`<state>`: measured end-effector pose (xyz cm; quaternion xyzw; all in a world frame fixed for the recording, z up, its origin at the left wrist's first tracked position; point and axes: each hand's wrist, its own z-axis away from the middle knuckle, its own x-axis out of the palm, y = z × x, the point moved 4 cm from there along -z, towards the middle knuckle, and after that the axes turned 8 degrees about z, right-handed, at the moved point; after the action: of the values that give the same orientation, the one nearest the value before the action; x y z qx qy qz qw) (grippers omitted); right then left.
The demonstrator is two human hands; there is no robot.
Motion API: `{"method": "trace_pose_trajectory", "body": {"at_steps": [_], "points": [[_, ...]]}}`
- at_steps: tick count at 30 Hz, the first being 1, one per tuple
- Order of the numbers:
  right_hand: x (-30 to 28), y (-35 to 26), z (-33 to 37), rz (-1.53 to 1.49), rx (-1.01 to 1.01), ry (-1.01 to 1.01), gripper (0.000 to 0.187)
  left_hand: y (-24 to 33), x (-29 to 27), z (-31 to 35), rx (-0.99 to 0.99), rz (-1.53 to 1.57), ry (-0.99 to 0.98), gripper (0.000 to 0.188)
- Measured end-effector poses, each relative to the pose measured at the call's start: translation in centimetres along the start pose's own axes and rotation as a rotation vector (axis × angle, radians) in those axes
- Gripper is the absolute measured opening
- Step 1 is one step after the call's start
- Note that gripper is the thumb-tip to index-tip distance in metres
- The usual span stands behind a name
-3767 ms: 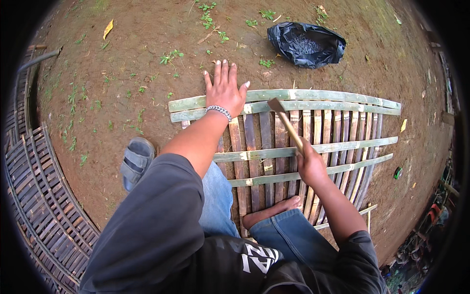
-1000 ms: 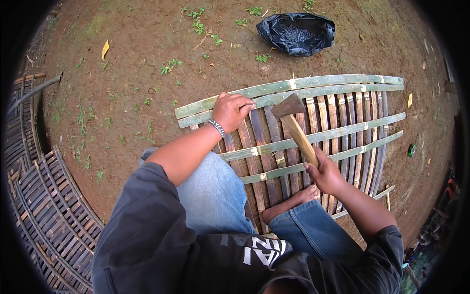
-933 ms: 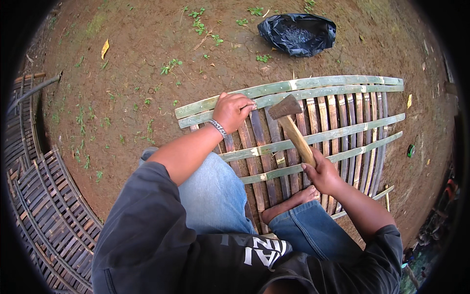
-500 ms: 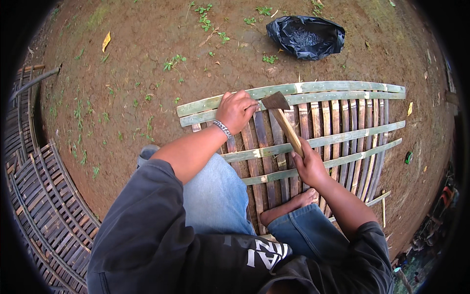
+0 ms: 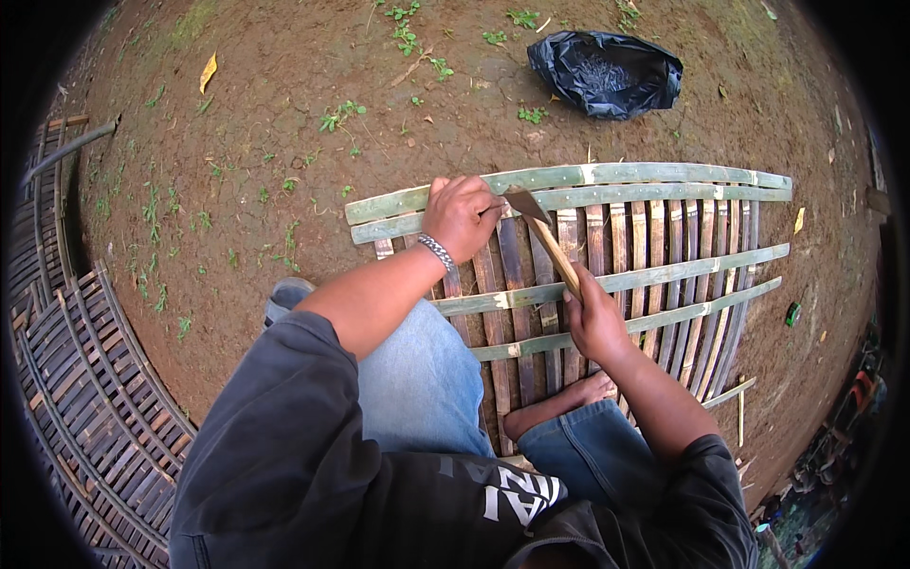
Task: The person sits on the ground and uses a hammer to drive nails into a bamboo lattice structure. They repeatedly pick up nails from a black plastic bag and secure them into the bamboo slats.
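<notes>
A bamboo panel lies in front of me, with green bamboo strips (image 5: 664, 195) running across darker slats (image 5: 638, 237). My right hand (image 5: 599, 318) is closed round the wooden handle of a hatchet (image 5: 555, 245). Its dark metal head is turned edge-on, close beside the fingertips of my left hand (image 5: 462, 216). That hand rests on the second green strip, thumb and fingers pinched together; whatever they hold is too small or hidden to name. Small pale dots run along the top strip. My bare foot (image 5: 578, 394) stands on the slats.
Beyond the panel, a black plastic bag (image 5: 654, 87) sits open on the brown soil with many thin, shiny pieces inside. Another slatted bamboo panel (image 5: 104, 398) lies at the left. A small green object (image 5: 792, 314) is on the ground at the right.
The hatchet head has swung round from showing its broad side to nearly edge-on, and sits nearer the left fingertips. My left hand keeps its pinch on the strip. The whole view has shifted slightly.
</notes>
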<state>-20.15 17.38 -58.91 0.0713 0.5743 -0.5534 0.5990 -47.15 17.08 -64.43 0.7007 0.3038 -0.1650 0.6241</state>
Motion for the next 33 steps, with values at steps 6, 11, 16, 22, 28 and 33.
{"method": "trace_pose_trajectory", "body": {"at_steps": [6, 11, 16, 22, 28, 33], "points": [[-0.8, -0.4, -0.3, 0.016, -0.067, 0.068, 0.05, -0.1, -0.1, 0.0, -0.021, 0.015, -0.005, 0.007], [-0.6, 0.8, -0.3, 0.073, 0.017, -0.054, 0.05, -0.2, 0.0, 0.0, -0.013, 0.005, -0.018, 0.006], [-1.9, -0.5, -0.4, 0.006, -0.084, 0.088, 0.051, -0.2, 0.0, 0.0, -0.017, 0.0, -0.008, 0.007], [-1.1, 1.0, -0.1, 0.076, 0.019, -0.064, 0.051, -0.4, 0.1, 0.1, -0.005, -0.01, -0.029, 0.008], [-1.4, 0.2, -0.1, 0.038, -0.097, 0.072, 0.051, -0.1, -0.1, 0.0, -0.001, 0.006, -0.016, 0.006], [-1.0, 0.7, -0.4, 0.031, -0.02, -0.006, 0.05, -0.8, -0.1, 0.3, -0.052, 0.032, -0.105, 0.013]]}}
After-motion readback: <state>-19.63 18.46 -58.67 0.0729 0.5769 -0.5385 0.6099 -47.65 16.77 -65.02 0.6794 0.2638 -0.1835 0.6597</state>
